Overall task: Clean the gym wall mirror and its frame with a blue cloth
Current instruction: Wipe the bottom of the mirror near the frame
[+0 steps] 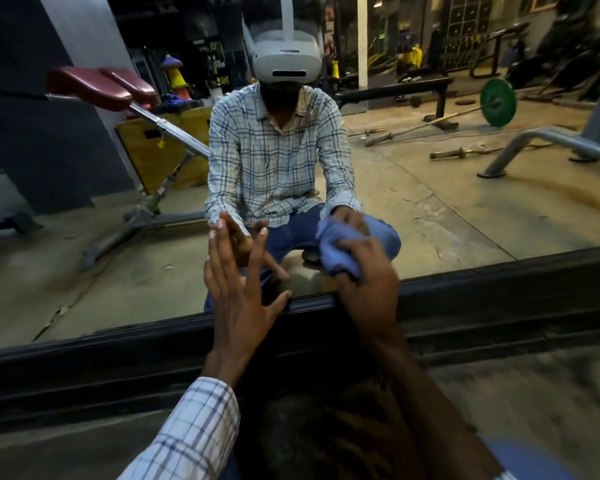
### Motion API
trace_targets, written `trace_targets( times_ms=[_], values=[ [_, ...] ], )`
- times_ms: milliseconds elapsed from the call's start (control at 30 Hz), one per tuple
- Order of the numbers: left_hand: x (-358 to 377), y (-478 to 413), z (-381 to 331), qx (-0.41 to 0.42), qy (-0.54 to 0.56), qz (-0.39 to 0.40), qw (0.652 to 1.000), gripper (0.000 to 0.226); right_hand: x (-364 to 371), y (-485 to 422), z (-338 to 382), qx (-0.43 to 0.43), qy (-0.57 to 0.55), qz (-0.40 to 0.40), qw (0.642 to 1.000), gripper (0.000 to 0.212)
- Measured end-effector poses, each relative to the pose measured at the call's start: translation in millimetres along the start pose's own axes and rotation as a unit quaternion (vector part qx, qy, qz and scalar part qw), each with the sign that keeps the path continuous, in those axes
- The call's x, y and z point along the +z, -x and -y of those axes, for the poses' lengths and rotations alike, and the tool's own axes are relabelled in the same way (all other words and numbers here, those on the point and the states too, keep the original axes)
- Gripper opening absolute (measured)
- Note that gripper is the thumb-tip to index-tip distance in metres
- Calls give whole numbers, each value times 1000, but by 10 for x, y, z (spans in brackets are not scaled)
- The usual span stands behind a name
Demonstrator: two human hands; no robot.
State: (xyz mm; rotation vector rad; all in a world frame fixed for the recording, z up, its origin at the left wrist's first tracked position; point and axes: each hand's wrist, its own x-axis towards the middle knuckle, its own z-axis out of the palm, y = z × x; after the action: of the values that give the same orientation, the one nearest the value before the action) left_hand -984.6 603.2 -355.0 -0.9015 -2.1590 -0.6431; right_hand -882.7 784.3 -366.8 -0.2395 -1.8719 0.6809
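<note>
Nearest to me, my left sleeve [194,431] is checked and my right forearm is bare, both reaching forward over the dusty floor [534,393].

My left hand [236,299] is flat and open, its fingers [219,258] straight and spread apart. Their tips touch the mirror [430,202], meeting their own reflection, and the thumb points right, just above the frame [118,344].

My right hand [368,282] is beside it, a little apart, low on the glass. Its fingers [361,249] are curled and clamped on the cloth [336,251]. The cloth is bunched into a wad that bulges out above and to the left of my knuckles. It is pressed against the mirror near its bottom edge, just above the frame. My wrist crosses the frame's top edge.

The frame is a black moulded strip along the mirror's bottom edge, and it looks dusty.

In the glass I see myself crouched, in a checked shirt. Farther back in the reflection are a bench [101,88] with red pads toward the left edge, a wooden box [160,147] behind it, and a barbell with a green plate [498,102] on the floor toward the right edge.
</note>
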Motion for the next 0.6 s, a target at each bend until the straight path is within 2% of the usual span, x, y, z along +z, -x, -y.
trace_targets(
  times_ms=[67,133,167,233,300,333,400,500,533,600],
  values=[
    [52,-34,-129,2,-2,2,1000,120,-228,-250,-61,56,-30,-119,991,34],
    [99,-69,-256,3,0,6,1000,119,-300,-320,-133,60,-31,-148,987,35],
    [120,-88,-307,2,3,6,1000,120,-258,-265,-153,49,-29,-125,990,36],
    [156,-105,-377,-7,6,6,1000,123,-76,-11,-221,-3,-16,-19,1000,34],
    [188,-99,-419,-14,6,0,1000,122,55,254,-301,-63,18,87,994,29],
    [201,-92,-434,-18,5,-3,1000,122,47,292,-342,-81,29,111,990,27],
    [213,-87,-455,-24,4,-4,1000,127,-49,191,-414,-81,30,87,992,23],
    [214,-103,-485,-30,7,-2,1000,129,-292,-76,-495,32,-13,-59,998,26],
    [218,-101,-497,-34,6,1,999,128,-322,-92,-539,49,-15,-79,996,24],
    [228,-104,-516,-39,5,-3,999,131,-270,47,-580,23,-14,-20,999,24]
  ],
)
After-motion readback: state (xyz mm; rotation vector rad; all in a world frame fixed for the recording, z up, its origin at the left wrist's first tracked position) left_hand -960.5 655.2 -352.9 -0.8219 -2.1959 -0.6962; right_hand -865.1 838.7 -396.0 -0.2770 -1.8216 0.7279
